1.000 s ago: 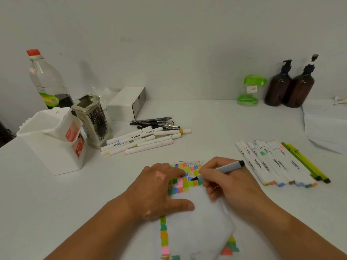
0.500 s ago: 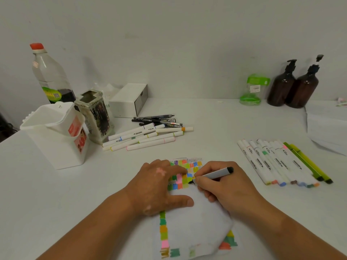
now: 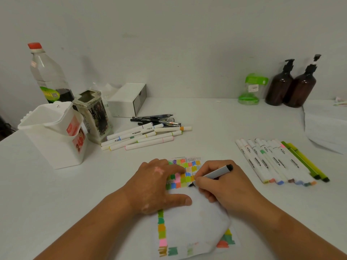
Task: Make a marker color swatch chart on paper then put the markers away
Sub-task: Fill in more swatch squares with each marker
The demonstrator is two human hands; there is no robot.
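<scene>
Mostly filled swatch paper (image 3: pixel 189 171), many-coloured squares

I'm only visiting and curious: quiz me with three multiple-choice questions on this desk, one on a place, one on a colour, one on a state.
1. Where do the brown pump bottles stand?
A) front left
B) back right
C) centre

2. The clear bottle has a cap coloured:
A) red
B) blue
C) green

3. The right hand:
A) lies flat
B) grips a marker
C) hangs empty

Answers:
1 B, they stand far back on the right.
2 A, the cap on top is red.
3 B, its fingers curl round the marker, whose tip is on the paper.
</scene>
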